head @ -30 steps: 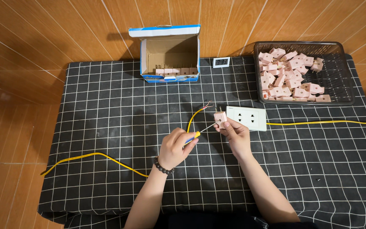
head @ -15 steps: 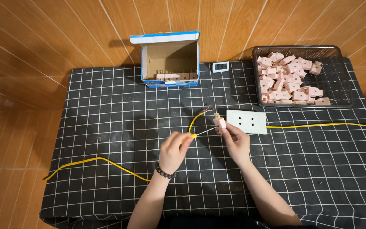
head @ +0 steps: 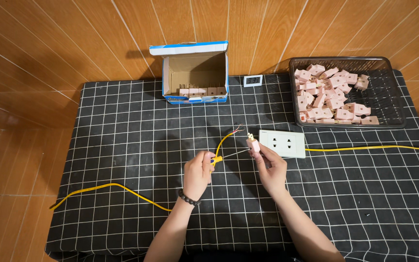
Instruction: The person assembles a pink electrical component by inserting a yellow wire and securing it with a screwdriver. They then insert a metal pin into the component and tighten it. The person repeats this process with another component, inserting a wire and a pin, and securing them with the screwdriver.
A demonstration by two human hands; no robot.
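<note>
My left hand (head: 199,173) grips a small yellow-handled screwdriver (head: 217,158), its thin shaft reaching right to a pink plug (head: 252,143). My right hand (head: 269,165) holds that pink plug upright, brass prongs pointing up. A yellow cable (head: 110,187) runs from the left edge of the table under my left hand, and its bare stripped end (head: 237,129) curls up between my hands. A white socket plate (head: 284,143) lies just right of the plug, with another yellow cable (head: 369,147) leading off to the right.
A black wire basket (head: 394,99) at the back right holds several pink plugs. An open cardboard box (head: 194,73) with blue trim stands at the back centre, a few plugs inside. A small white device (head: 252,80) lies beside it. A black checked cloth (head: 122,140) covers the table.
Both hands have stayed close together; the screwdriver tip still meets the plug, and the plug has turned a little in my right hand.
</note>
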